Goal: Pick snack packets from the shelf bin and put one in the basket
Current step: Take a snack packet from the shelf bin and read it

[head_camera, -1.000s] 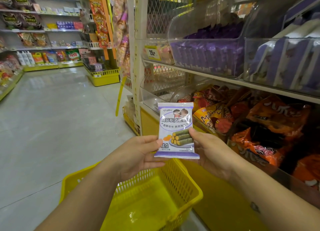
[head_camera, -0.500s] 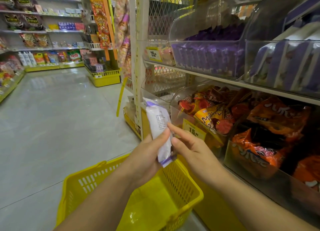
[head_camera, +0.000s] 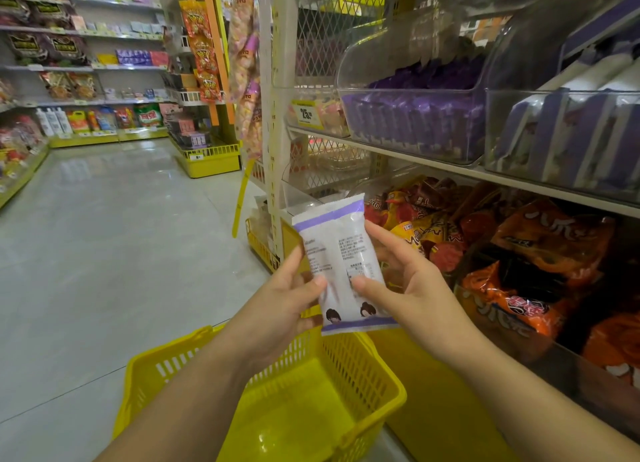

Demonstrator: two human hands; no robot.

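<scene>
A white and purple snack packet (head_camera: 341,254) stands upright in front of me with its printed back side facing me. My left hand (head_camera: 284,302) pinches its left edge, thumb on the back. My right hand (head_camera: 405,288) holds its right edge, thumb on the back and fingers behind. A yellow plastic basket (head_camera: 381,368) hangs below the packet under my forearms, and nothing shows inside it. Clear shelf bins (head_camera: 415,126) on the right hold purple packets.
A lower bin (head_camera: 512,281) of orange and red snack bags sits right of my hands, above a yellow shelf base (head_camera: 433,409). A white shelf upright (head_camera: 277,115) stands just behind the packet. Grey tiled floor (head_camera: 104,254) stretches left toward more stocked shelves (head_camera: 86,81).
The packet went from front side facing me, through edge-on, to back side facing me. Both hands shifted their hold along its edges during the turn.
</scene>
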